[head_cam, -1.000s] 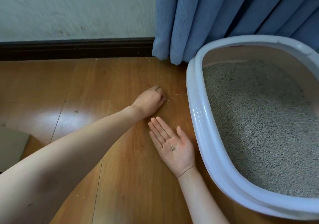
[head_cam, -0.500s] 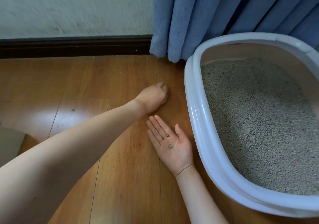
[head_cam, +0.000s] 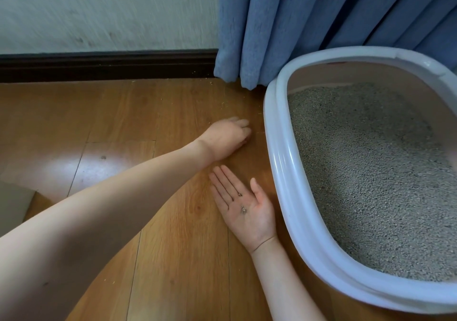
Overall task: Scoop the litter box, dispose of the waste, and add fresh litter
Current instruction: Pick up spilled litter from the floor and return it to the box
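At the far left, a white wall meets the wooden floor along a dark skirting board. A pale grey object, cut off by the frame, sits at the floor's left edge. Small crumbs of litter lie scattered on the boards near the skirting.

The left hand reaches across from the lower left, knuckles up, fingers curled down with their tips at the floor just beside the box; whether they pinch anything cannot be seen from this angle. Just nearer the person, the right hand lies palm up on the floor, fingers straight and together, thumb out toward the box. A few grey litter granules rest in its palm, carried rather than gripped.

A blue curtain hangs down the back, its hem reaching the floor behind the box.

The litter box stands on the floor at the right, a large oval tub with a broad pale grey rim and beige inner walls. Grey litter fills its bottom in a fairly even layer. The box's left rim runs just beside both hands without touching them.
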Action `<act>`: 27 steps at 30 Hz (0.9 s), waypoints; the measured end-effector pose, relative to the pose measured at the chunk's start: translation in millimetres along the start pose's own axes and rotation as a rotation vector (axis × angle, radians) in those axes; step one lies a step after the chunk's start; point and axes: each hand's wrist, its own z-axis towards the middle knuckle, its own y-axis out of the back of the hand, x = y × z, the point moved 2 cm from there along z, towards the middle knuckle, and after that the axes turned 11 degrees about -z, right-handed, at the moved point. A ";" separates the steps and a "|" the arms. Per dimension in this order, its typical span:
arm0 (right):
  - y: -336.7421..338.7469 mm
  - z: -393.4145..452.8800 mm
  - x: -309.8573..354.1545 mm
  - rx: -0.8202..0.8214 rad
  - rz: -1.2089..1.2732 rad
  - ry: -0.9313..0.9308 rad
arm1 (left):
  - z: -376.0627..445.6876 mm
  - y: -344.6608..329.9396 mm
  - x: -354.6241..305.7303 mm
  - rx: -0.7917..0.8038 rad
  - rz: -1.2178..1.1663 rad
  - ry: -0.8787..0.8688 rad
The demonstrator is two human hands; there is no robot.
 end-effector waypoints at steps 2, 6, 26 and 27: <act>0.5 -0.1 0.5 -0.004 0.005 -0.002 | 2.5 1.1 -3.6 0.059 0.082 -0.067; -1.0 -2.9 1.1 -0.022 0.019 -0.012 | 7.3 -0.3 -8.2 0.130 0.201 -0.077; 1.4 -0.4 -2.2 0.012 0.127 0.061 | -88.1 19.4 -53.1 -0.159 -0.306 -0.173; -2.2 -2.4 -1.5 0.018 0.124 0.061 | -85.7 23.6 -46.0 -0.216 -0.374 -0.109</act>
